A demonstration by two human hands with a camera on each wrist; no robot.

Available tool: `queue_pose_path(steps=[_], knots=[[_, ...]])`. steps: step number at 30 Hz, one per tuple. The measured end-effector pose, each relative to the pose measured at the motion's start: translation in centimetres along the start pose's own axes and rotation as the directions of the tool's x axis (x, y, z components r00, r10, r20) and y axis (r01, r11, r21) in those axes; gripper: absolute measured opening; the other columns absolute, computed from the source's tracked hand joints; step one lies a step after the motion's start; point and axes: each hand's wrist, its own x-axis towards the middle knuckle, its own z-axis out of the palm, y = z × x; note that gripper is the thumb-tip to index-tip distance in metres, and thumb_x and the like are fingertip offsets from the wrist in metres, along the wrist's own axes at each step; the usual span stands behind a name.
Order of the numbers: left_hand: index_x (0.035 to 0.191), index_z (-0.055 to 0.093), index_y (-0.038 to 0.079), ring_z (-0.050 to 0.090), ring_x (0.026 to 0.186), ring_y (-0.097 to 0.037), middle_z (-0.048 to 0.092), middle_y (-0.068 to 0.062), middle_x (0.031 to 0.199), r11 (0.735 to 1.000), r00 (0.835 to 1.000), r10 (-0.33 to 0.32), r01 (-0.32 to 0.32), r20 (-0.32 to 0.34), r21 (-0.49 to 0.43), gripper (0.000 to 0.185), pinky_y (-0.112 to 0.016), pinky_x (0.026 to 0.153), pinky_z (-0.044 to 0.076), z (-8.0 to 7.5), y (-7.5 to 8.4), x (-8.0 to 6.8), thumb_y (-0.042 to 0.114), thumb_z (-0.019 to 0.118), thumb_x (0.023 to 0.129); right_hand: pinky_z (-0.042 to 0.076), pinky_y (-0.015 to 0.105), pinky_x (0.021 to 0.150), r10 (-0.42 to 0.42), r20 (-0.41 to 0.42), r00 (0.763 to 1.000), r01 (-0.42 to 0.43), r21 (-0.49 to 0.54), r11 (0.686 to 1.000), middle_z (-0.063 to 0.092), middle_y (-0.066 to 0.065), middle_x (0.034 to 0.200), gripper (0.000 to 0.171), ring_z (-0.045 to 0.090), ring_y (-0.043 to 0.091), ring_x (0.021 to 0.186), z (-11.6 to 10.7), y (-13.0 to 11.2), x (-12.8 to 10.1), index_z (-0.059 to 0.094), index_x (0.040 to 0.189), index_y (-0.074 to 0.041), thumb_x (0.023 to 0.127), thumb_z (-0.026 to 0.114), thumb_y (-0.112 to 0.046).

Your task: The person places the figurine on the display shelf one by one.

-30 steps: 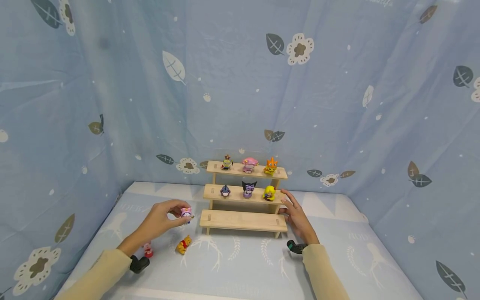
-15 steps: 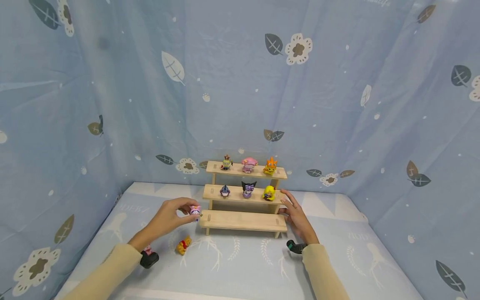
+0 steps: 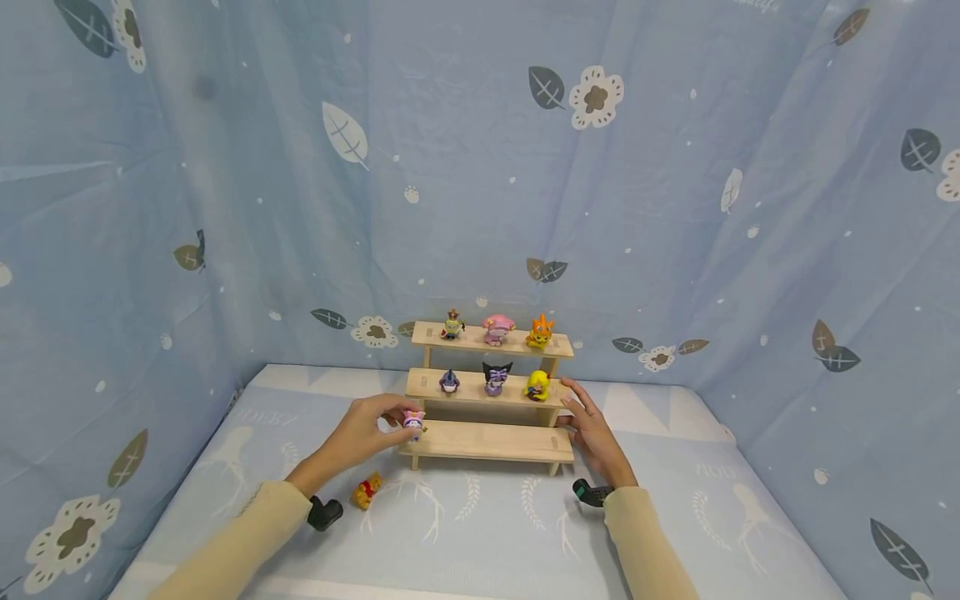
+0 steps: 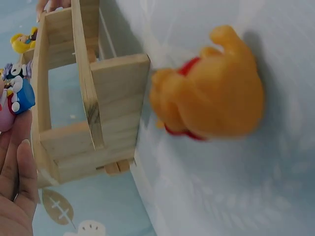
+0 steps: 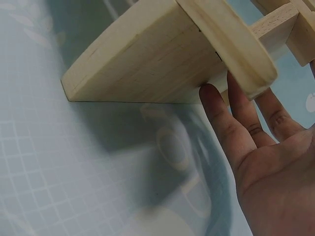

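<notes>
In the head view my left hand (image 3: 360, 432) pinches a small pink, white and purple figurine (image 3: 413, 420) between thumb and fingers. It is held at the left end of the bottom step of a three-tier wooden display stand (image 3: 487, 442); whether its base touches the wood cannot be told. The left wrist view shows the figurine's blue base (image 4: 23, 94) above the fingers. My right hand (image 3: 596, 437) rests its fingers against the stand's right end. In the right wrist view those fingers (image 5: 221, 123) touch the wood, extended and slightly bent.
A yellow bear figurine (image 3: 366, 492) in a red shirt lies on the table left of the stand. Three figurines stand on the top step, among them a pink one (image 3: 498, 330). Three more, including a black-eared purple one (image 3: 496, 380), occupy the middle step.
My left hand has carried the figurine rightward from over the table to the bottom step's left end. Its forearm now hides the pink-and-red figurine. The right hand has stayed in place.
</notes>
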Motion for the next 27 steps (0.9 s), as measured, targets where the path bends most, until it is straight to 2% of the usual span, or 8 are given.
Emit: queue_pose_path(steps=[11,18,27], knots=[[0.115,0.074,0.011,0.067,0.086,-0.010,0.072,0.006,0.105,0.999,0.999,0.031,-0.029,0.043,-0.042,0.031,-0.039,0.076,0.060,2.2,0.7,0.9,0.021,0.084,0.088,0.054,0.044,0.088,-0.003,0.003,1.000,0.003,0.006,1.000,0.038,0.012,0.156,0.055,0.060,0.024,0.103,0.1,0.0,-0.1,0.038,0.157,-0.036,0.106,0.057,-0.042],[0.115,0.074,0.011,0.067,0.084,-0.009,0.072,0.005,0.102,0.997,0.995,0.060,-0.056,0.082,-0.043,0.029,-0.031,0.073,0.059,4.1,0.5,1.3,0.019,0.083,0.089,0.054,0.045,0.088,0.002,-0.004,1.000,-0.002,0.000,1.000,0.037,0.012,0.157,0.054,0.060,0.024,0.102,-0.1,0.1,-0.1,0.038,0.157,-0.036,0.106,0.057,-0.042],[0.116,0.074,0.011,0.068,0.086,-0.009,0.074,0.003,0.107,0.993,0.991,0.114,-0.113,0.065,-0.015,0.030,-0.028,0.075,0.059,6.6,0.9,2.3,0.018,0.084,0.088,0.055,0.044,0.088,-0.003,-0.001,1.000,0.003,-0.002,1.000,0.038,0.012,0.156,0.055,0.060,0.024,0.102,-0.2,0.2,0.1,0.038,0.157,-0.037,0.106,0.057,-0.044]])
